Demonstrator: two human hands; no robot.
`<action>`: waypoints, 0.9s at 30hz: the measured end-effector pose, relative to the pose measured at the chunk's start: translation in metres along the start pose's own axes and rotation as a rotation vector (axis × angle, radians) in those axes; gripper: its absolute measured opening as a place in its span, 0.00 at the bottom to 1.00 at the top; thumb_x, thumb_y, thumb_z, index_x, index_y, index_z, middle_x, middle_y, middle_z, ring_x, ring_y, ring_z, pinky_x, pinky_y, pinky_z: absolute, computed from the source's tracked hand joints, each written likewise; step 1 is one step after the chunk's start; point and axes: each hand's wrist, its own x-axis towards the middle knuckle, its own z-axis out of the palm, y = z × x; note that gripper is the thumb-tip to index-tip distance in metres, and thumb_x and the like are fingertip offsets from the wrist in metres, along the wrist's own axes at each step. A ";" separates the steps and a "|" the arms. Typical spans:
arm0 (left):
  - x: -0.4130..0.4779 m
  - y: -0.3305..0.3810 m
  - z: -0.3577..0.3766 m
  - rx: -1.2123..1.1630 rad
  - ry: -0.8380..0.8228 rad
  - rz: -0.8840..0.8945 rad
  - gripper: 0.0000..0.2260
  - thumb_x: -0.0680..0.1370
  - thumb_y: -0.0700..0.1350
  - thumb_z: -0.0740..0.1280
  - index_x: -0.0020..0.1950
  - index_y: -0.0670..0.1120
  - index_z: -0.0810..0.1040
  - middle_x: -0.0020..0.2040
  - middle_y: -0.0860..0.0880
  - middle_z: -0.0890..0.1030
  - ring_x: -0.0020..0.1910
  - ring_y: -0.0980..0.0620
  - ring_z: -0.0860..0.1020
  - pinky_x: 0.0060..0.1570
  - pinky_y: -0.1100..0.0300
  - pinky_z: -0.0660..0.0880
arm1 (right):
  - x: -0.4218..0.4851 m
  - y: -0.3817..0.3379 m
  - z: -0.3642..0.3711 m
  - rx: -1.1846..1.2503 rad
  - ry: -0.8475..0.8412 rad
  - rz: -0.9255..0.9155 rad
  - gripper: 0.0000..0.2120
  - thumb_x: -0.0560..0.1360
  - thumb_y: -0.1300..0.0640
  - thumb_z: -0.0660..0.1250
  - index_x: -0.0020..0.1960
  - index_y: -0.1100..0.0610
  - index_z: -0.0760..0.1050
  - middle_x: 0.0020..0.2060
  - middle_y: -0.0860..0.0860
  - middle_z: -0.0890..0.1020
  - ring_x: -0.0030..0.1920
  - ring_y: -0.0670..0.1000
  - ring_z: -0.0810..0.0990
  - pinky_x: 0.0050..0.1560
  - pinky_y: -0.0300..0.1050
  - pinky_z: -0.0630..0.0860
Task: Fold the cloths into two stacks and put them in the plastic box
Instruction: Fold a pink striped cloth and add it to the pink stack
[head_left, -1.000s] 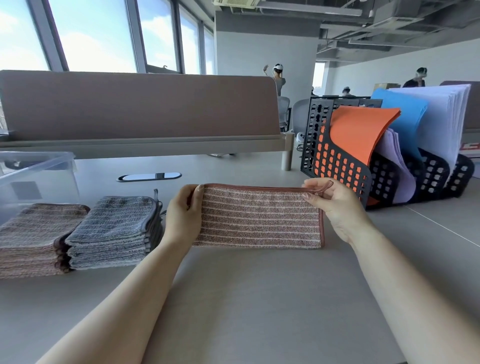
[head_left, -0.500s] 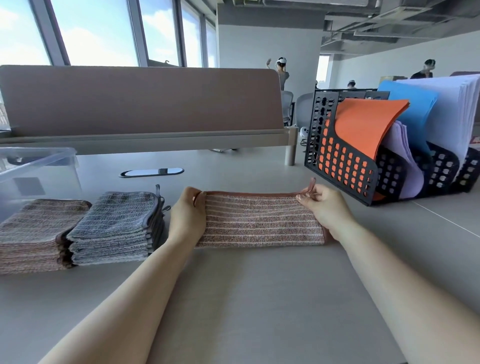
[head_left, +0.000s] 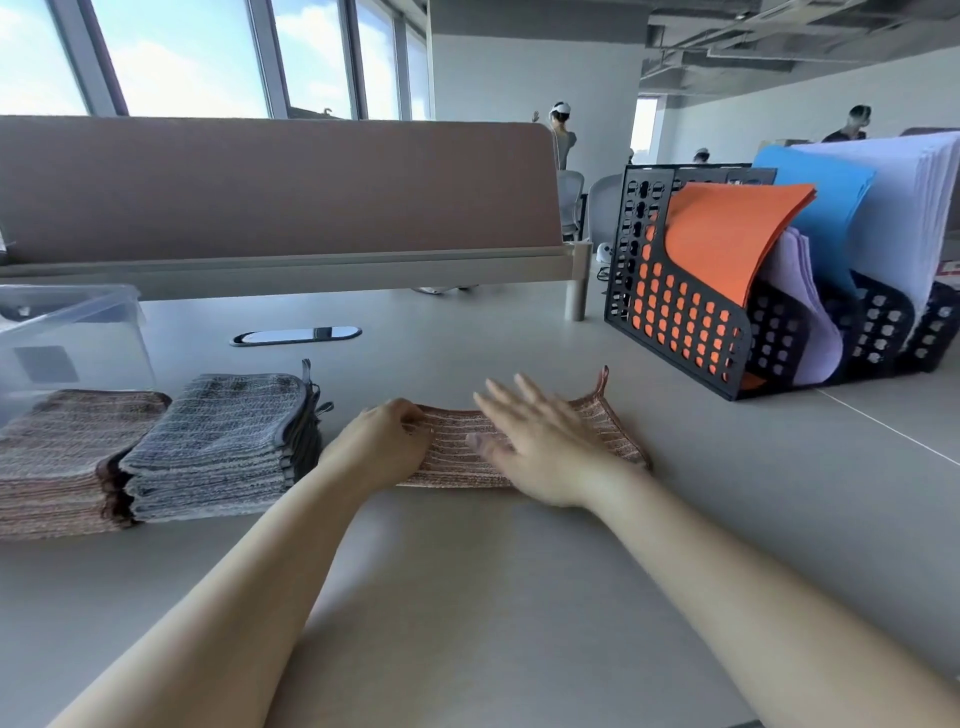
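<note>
A pink-brown striped cloth (head_left: 602, 421), folded in half, lies flat on the desk in front of me. My left hand (head_left: 382, 447) grips its left end. My right hand (head_left: 535, 441) lies spread flat on the middle of the cloth, fingers apart and blurred. To the left stand two stacks of folded cloths: a grey stack (head_left: 223, 447) and, further left, a pink-brown stack (head_left: 57, 457). The clear plastic box (head_left: 78, 332) sits behind them at the far left.
A black perforated file rack (head_left: 691, 322) with orange, blue and white papers stands at the right back. A brown desk divider (head_left: 280, 187) runs along the far edge, with a cable grommet (head_left: 296, 335) in the desktop before it. People stand far off.
The cloth has been lowered from upright in both hands to flat on the desk. My right hand let go of its right corner and slid left over the cloth, open.
</note>
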 end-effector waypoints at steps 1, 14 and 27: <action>0.000 0.000 0.000 0.037 -0.014 0.005 0.17 0.75 0.52 0.63 0.63 0.55 0.73 0.61 0.48 0.76 0.53 0.48 0.77 0.55 0.54 0.75 | 0.001 -0.002 0.005 -0.035 -0.093 0.020 0.33 0.76 0.32 0.41 0.77 0.44 0.42 0.77 0.43 0.42 0.76 0.49 0.36 0.75 0.54 0.38; -0.008 0.011 -0.013 -0.022 0.053 0.104 0.26 0.73 0.51 0.70 0.69 0.48 0.69 0.61 0.45 0.77 0.59 0.45 0.75 0.52 0.59 0.71 | 0.000 -0.003 0.001 0.264 -0.005 0.089 0.33 0.77 0.34 0.47 0.76 0.51 0.56 0.77 0.48 0.55 0.77 0.50 0.49 0.75 0.49 0.48; -0.024 0.125 0.013 -0.317 0.018 0.617 0.30 0.71 0.35 0.68 0.71 0.47 0.63 0.66 0.44 0.71 0.55 0.48 0.78 0.57 0.52 0.75 | -0.026 0.052 -0.044 1.616 0.292 0.442 0.15 0.77 0.51 0.65 0.51 0.64 0.76 0.38 0.56 0.82 0.37 0.51 0.82 0.39 0.41 0.81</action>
